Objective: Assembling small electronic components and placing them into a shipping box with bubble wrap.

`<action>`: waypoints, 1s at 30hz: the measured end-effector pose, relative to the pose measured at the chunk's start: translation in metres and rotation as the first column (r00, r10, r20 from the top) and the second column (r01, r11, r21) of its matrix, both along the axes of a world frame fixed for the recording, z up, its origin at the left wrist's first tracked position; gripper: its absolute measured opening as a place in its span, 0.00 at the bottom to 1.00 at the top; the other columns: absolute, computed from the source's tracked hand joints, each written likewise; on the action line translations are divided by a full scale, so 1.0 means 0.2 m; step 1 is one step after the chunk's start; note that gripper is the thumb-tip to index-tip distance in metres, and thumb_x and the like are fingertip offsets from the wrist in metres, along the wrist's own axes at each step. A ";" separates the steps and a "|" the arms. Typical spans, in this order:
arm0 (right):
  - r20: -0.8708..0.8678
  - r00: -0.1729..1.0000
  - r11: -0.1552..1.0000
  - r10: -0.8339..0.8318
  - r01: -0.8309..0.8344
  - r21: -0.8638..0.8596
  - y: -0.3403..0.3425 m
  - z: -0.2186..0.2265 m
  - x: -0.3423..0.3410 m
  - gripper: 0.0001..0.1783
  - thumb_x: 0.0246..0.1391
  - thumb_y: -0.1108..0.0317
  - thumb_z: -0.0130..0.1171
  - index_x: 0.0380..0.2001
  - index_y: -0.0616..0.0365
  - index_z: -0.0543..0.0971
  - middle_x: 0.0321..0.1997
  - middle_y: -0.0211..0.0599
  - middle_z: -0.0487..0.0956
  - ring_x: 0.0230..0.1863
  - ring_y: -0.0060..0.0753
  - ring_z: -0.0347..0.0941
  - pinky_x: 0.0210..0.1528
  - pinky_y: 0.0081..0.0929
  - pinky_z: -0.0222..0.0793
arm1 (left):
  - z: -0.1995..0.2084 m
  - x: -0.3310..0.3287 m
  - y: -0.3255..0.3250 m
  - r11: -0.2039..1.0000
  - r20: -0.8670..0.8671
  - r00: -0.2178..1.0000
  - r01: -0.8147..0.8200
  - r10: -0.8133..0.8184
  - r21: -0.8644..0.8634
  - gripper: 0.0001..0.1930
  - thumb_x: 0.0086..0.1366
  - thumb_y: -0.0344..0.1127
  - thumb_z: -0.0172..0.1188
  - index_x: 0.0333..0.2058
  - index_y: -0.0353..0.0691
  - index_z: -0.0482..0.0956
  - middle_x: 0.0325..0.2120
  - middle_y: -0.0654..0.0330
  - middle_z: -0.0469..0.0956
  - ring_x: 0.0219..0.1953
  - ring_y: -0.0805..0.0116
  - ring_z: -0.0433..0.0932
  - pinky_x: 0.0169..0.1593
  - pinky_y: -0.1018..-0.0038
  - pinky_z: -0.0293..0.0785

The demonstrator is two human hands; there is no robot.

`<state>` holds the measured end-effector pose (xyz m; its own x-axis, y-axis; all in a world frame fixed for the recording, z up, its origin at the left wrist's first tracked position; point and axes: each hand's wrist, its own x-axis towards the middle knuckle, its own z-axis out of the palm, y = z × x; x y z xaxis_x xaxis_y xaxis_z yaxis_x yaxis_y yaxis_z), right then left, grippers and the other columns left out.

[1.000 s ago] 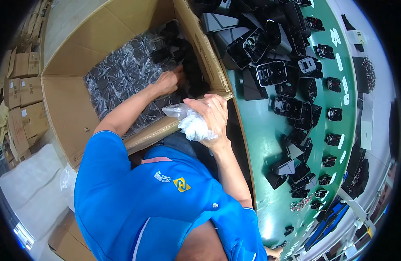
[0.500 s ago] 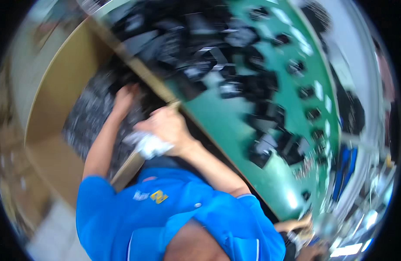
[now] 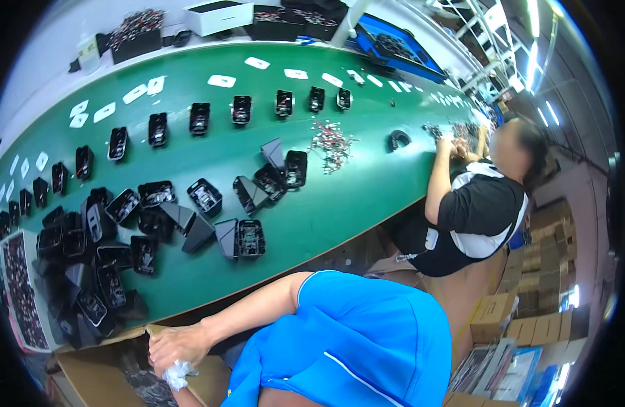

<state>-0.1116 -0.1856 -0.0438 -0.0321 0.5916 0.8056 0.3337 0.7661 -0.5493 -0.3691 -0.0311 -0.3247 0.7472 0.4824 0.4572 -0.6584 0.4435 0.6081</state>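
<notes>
My right hand rests on the rim of an open cardboard box at the lower left, its fingers closed on a crumpled clear plastic bag. My right forearm runs back from it to my blue sleeve. Dark bagged parts lie inside the box just under the hand. My left hand is out of sight. Right above the box, on the green table, is a heap of black plastic housings.
More black housings stand in a row across the table, with small white cards behind and a scatter of small parts. A co-worker in a black and white shirt sits at the right. Cardboard boxes are stacked lower right.
The view has swung up and right, from the box to the green table and the co-worker. My right hand still grips the plastic bag at the box's rim; my left hand has dropped from view.
</notes>
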 end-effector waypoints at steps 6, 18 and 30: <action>-0.027 1.000 1.000 0.013 -0.014 -0.003 0.02 -0.06 -0.04 0.11 0.52 0.59 0.57 0.35 0.53 0.77 0.31 0.35 0.74 0.33 0.44 0.66 0.44 0.38 0.59 | 0.03 -0.06 0.20 0.979 -0.083 0.986 0.129 -0.143 -0.158 0.21 0.64 0.45 0.58 0.48 0.33 0.73 0.35 0.39 0.79 0.35 0.42 0.80 0.36 0.56 0.76; 0.054 0.998 0.999 0.036 -0.036 0.010 -0.01 -0.03 0.02 0.08 0.53 0.63 0.57 0.32 0.56 0.75 0.28 0.39 0.70 0.30 0.46 0.63 0.41 0.38 0.58 | -0.08 -0.40 0.73 0.855 -0.211 0.919 0.200 -0.333 -0.479 0.20 0.64 0.46 0.59 0.47 0.35 0.74 0.32 0.40 0.80 0.34 0.41 0.80 0.35 0.54 0.75; 0.106 0.994 1.000 -0.014 0.014 0.000 -0.01 -0.07 0.01 0.09 0.55 0.62 0.54 0.35 0.54 0.76 0.31 0.38 0.72 0.33 0.43 0.66 0.42 0.39 0.62 | 0.19 -0.48 0.32 0.699 -0.292 0.856 0.108 -0.427 -0.707 0.19 0.64 0.45 0.60 0.46 0.36 0.75 0.31 0.42 0.80 0.34 0.42 0.80 0.35 0.54 0.75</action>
